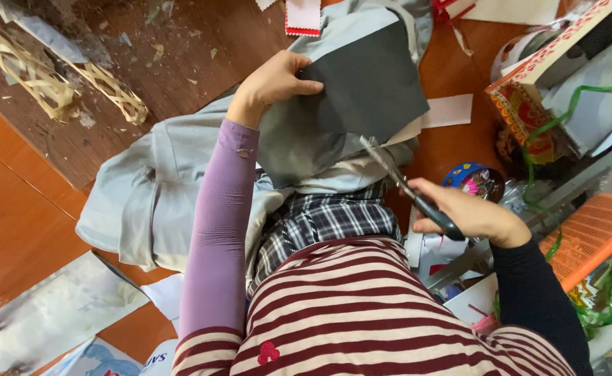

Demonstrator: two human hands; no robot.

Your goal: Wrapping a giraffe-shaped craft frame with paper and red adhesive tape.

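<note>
- Scissors (pixel 409 189) meet dark grey fabric (pixel 351 97) above the person's lap, over pale grey cloth (pixel 160 188) on the wooden floor (pixel 13 209).
- Left hand (pixel 272 83) pinches the fabric's edge, thumb on top, seemingly holding it taut for cutting.
- Right hand (pixel 469 216) has its fingers closed through the handles; blades slightly parted at the fabric's lower edge.

1. Left hand (pixel 275 82), far left: thumb on top, fingers curled under, pinching shut.
2. Left arm in a lilac sleeve, reaching far, nearly straight.
3. Right hand (pixel 469 214), near right: fingers closed in a grip, knuckles up.
4. Right arm dark-sleeved, bent inward.
</note>
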